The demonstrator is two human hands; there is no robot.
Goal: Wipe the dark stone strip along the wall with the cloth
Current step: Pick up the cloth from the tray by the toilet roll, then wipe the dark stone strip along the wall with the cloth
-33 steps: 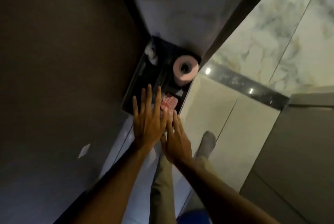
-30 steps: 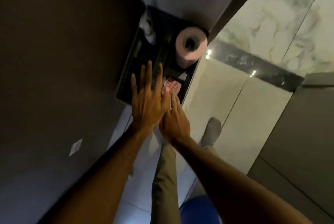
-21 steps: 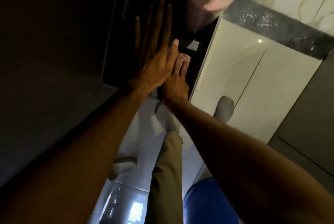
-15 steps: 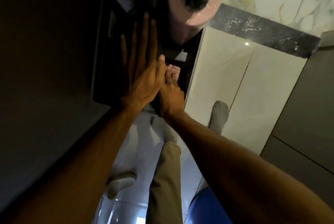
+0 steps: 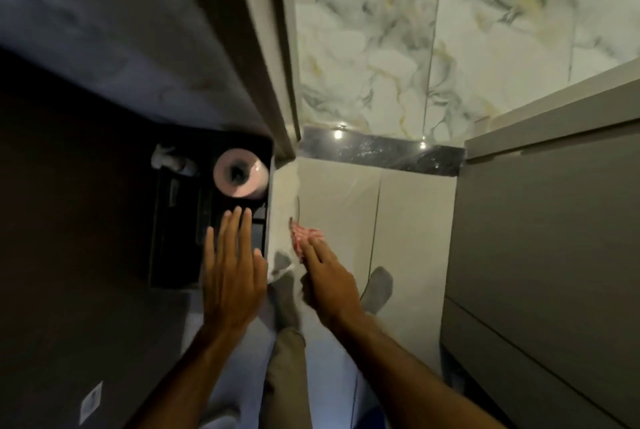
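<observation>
Your right hand (image 5: 329, 281) is reaching forward with the fingers stretched out and close together, and the red-and-white checked cloth (image 5: 304, 237) is lying under the fingertips; the fingers are pressing flat on it, not curling around it. The cloth is sitting against the pale tile just beside the right edge of the dark recessed shelf (image 5: 180, 220). Your left hand (image 5: 230, 276) is hovering flat over the lower part of that shelf, with the fingers spread a little apart and holding nothing; whether it is touching the shelf, I cannot tell.

Above your left hand, in the upper right corner of the shelf, a pink toilet paper roll (image 5: 240, 174) is standing on its end. To the left of the roll, something white and crumpled (image 5: 166, 158) is lying, too blurred to identify.

The dark stone strip (image 5: 381, 153) is running along the marble wall (image 5: 433, 47), to the right of the shelf's upper corner, well apart from the cloth. Small light reflections are shining on it.
</observation>
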